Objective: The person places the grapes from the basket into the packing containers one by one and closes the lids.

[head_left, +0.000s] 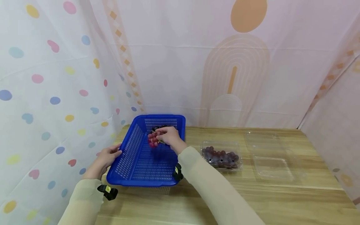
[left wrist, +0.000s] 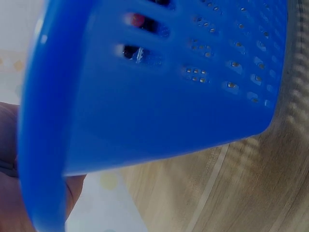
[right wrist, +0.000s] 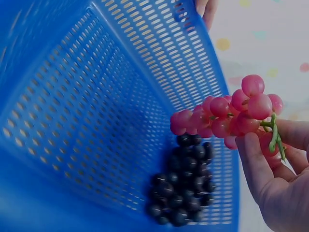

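Observation:
A bunch of red grapes (right wrist: 219,113) with a green stem is pinched between the thumb and fingers of my right hand (head_left: 170,137), above the inside of a blue plastic basket (head_left: 123,182). In the right wrist view a bunch of black grapes (right wrist: 183,183) lies in the basket, below the red ones. My left hand (head_left: 105,157) grips the basket's left rim. From the left wrist camera the basket's outer wall (left wrist: 125,116) covers most of that hand, leaving only parts of it in sight.
Right of the basket stands a clear plastic box (head_left: 222,156) with dark red grapes inside. Farther right, an open clear box (head_left: 272,167) lies on the wooden table (head_left: 213,200). Patterned cloth (head_left: 174,62) hangs behind and at both sides.

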A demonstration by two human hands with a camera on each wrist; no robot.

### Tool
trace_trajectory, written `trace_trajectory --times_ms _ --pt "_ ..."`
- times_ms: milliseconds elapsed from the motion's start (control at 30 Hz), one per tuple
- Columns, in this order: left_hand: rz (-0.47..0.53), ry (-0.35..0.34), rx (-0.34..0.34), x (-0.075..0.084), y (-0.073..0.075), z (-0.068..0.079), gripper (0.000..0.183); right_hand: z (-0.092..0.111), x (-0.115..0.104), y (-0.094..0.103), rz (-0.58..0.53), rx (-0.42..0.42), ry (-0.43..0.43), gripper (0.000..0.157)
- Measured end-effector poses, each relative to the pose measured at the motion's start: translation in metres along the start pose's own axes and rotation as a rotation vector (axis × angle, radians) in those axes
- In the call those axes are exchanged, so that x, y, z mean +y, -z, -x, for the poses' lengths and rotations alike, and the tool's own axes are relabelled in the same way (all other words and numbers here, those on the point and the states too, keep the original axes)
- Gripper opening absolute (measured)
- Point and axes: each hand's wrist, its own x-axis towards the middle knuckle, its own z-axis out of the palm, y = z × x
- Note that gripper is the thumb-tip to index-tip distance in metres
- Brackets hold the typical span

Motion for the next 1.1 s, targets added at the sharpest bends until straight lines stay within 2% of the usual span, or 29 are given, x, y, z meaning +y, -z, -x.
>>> trace_trajectory --times_ms 167,367,733,867,1000,1100 --pt "-0.006 -0.002 0.000 -0.001 0.000 -0.001 0.053 0.009 -0.004 0.013 0.111 -0.032 0.107 0.030" --pt "-0.013 0.003 0.006 -0.002 0.000 -0.002 0.053 0.018 -0.002 0.028 0.279 -0.041 0.274 0.029" --pt "-0.038 -0.001 0.009 -0.006 0.007 0.003 0.054 0.034 0.005 0.039 0.323 -0.095 0.480 0.028" --pt "-0.031 0.000 0.007 -0.008 0.009 0.003 0.056 0.040 0.006 0.043 0.371 -0.094 0.591 0.029" --pt "-0.033 -0.005 0.005 -0.011 0.009 0.003 0.056 0.045 0.008 0.048 0.465 -0.064 0.722 0.030" --pt "-0.028 -0.007 0.005 -0.011 0.008 0.004 0.056 0.049 0.010 0.054 0.511 -0.053 0.786 0.030"
